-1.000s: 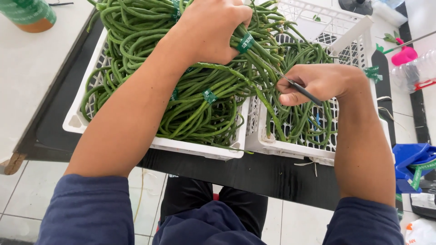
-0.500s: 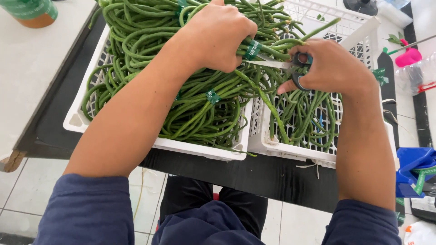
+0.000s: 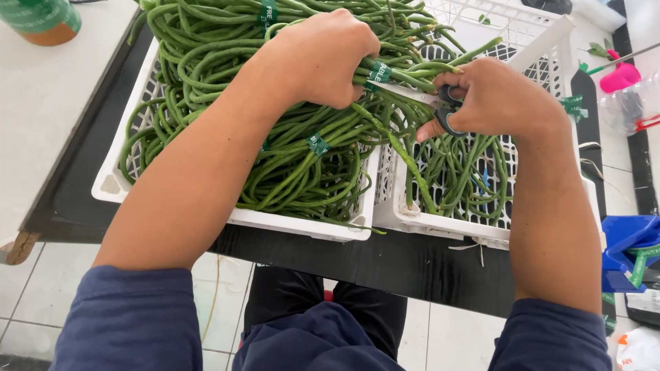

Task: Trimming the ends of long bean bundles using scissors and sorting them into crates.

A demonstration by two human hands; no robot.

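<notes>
Your left hand [image 3: 323, 58] fisted round long-bean bundle [image 3: 289, 158] w/ green band [image 3: 379, 71], over left white crate [image 3: 127, 185]. Right hand [image 3: 498, 96] grips scissors [image 3: 430, 103], blades at band. Right crate [image 3: 440, 223] adjoining. Pink object [image 3: 619, 77] far right.

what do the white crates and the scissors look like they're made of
The white lattice crates look like moulded plastic: matte, uniform white, with thin gridded walls and rounded rims. The scissors in the right hand show a pale, shiny blade, probably steel, and dark loop handles that look like plastic, though the fingers hide most of them.
</notes>
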